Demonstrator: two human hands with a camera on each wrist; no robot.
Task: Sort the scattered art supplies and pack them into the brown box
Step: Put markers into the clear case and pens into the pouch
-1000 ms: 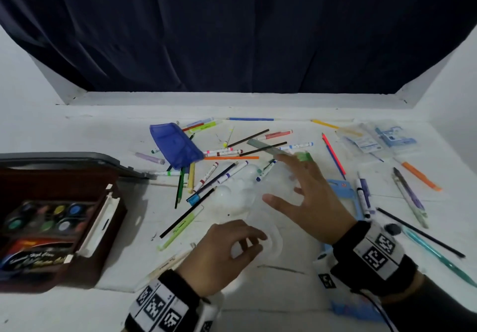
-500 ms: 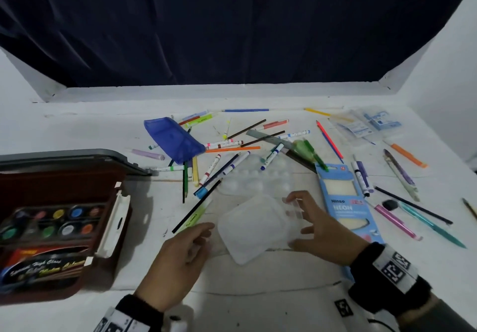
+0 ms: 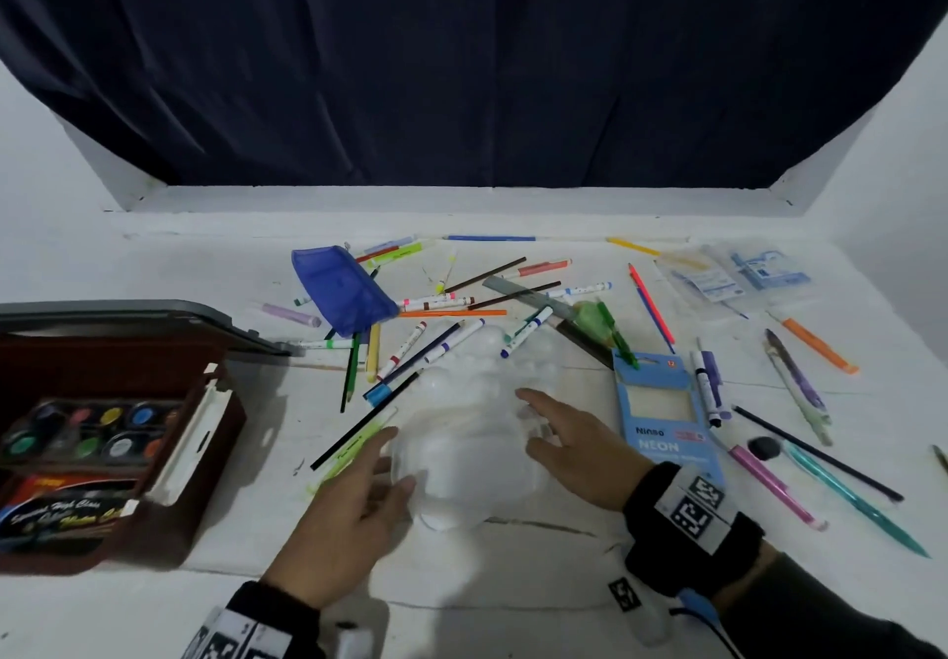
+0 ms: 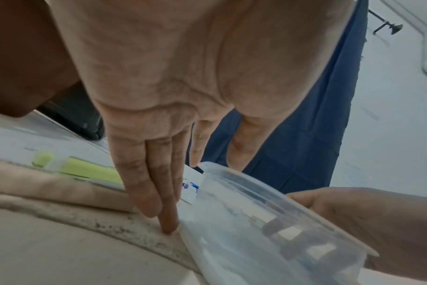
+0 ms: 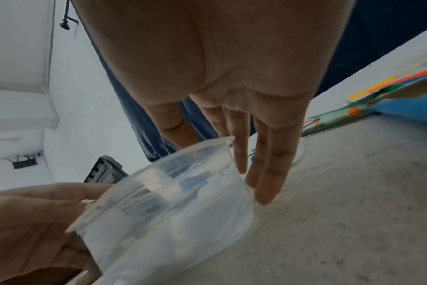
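A clear plastic container (image 3: 461, 468) sits tilted on the white table (image 3: 513, 581) between my two hands. My left hand (image 3: 395, 458) presses its left side with straight fingers (image 4: 166, 217) whose tips touch the table. On its right side my right hand (image 3: 528, 422) rests straight fingers (image 5: 266, 179) against the wall. The container (image 4: 268, 221) (image 5: 171, 202) looks see-through. A white paint palette (image 3: 492, 361) lies just behind it. The brown box (image 3: 102, 366) stands open at the left with paint pots inside.
Markers, pencils and pens lie scattered across the middle and right. A blue pouch (image 3: 343, 294) lies behind the box, a grey ruler (image 3: 533, 294) further right, a blue NEON pack (image 3: 662, 412) beside my right hand. Plastic packets (image 3: 733, 273) lie at the far right.
My right hand has come back from the ruler area. Both hands now flank the clear container, which was brought out in front of the palette.
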